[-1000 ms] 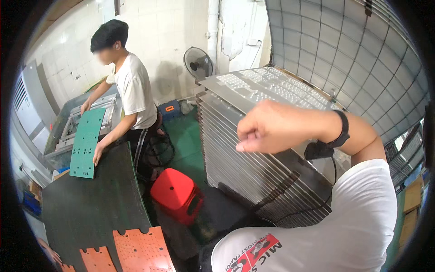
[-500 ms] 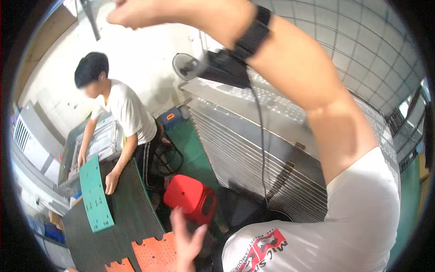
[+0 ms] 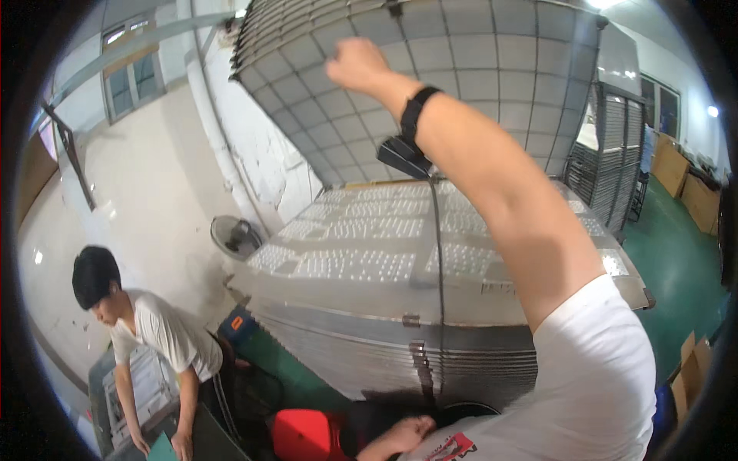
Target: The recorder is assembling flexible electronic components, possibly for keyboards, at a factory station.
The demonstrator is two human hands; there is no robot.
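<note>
My right arm reaches up across the view, and my right hand (image 3: 358, 66) is curled closed in front of a wire-grid shelf (image 3: 492, 100) tilted up on a rack. What its fingers hold, if anything, is hidden. A black band (image 3: 417, 111) circles that wrist; a black box (image 3: 403, 157) with a hanging cable sits beside it. Low down, near my shirt, my left hand (image 3: 413, 432) has its fingers curled in, with nothing visible in them. Below the raised shelf, flat panels covered with white dots (image 3: 369, 234) lie on top of the stacked shelves (image 3: 384, 338).
At lower left a co-worker (image 3: 165, 338) leans over a dark table (image 3: 209, 434), hands at a green sheet (image 3: 161, 448). A red stool (image 3: 301, 434) stands near my left hand. A fan (image 3: 237, 237) is by the wall. Another rack (image 3: 615, 161) and cardboard boxes (image 3: 696, 201) are at right.
The view has swung up and right, so the orange pieces are out of it. My right hand now appears before the grid shelf. My left hand's spread fingers have curled in near my shirt.
</note>
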